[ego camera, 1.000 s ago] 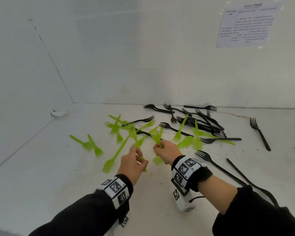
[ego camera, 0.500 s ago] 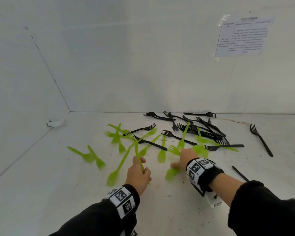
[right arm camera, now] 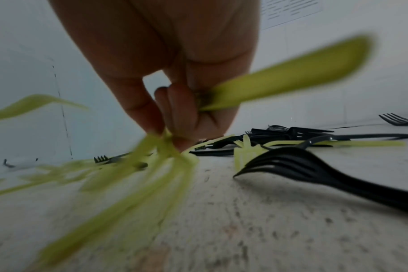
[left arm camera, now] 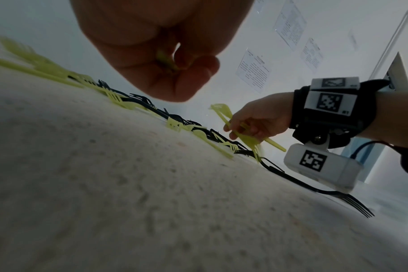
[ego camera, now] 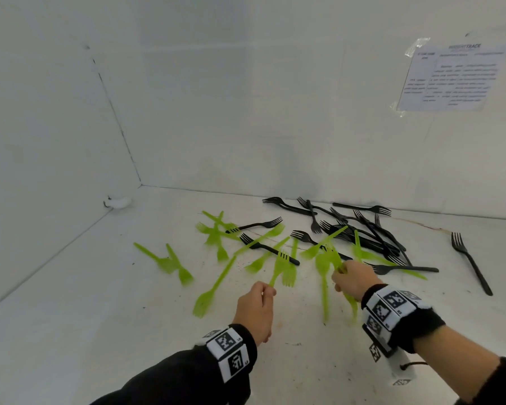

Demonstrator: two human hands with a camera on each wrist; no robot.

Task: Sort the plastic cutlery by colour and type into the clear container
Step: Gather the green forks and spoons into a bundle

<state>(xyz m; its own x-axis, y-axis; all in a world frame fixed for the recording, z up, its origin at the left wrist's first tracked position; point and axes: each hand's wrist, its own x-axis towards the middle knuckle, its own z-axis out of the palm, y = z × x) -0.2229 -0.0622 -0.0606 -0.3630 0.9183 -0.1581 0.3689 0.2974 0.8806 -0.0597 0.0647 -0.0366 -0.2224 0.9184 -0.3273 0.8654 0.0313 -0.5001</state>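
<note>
Your left hand (ego camera: 256, 306) pinches one thin green fork (ego camera: 278, 266), right hand (ego camera: 355, 277) clutches several green forks (ego camera: 329, 263) over the speckled white counter (ego camera: 70, 317).

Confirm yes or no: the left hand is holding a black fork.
No, the left hand grips a green fork by its handle, lifted off the table.

A printed sheet (ego camera: 447, 78) is seen taped to the back wall; a bold heading at its top appears to end in "TRACE", but the first letters and all body lines are too blurred to be read. Black-and-white square coded markers are carried on the left wristband (ego camera: 230, 350) and the right wristband (ego camera: 392, 305), with small characters beside them that cannot be made out. Further sheets (left arm camera: 290, 27) are noted on the wall in the left wrist view, none legible.
</note>
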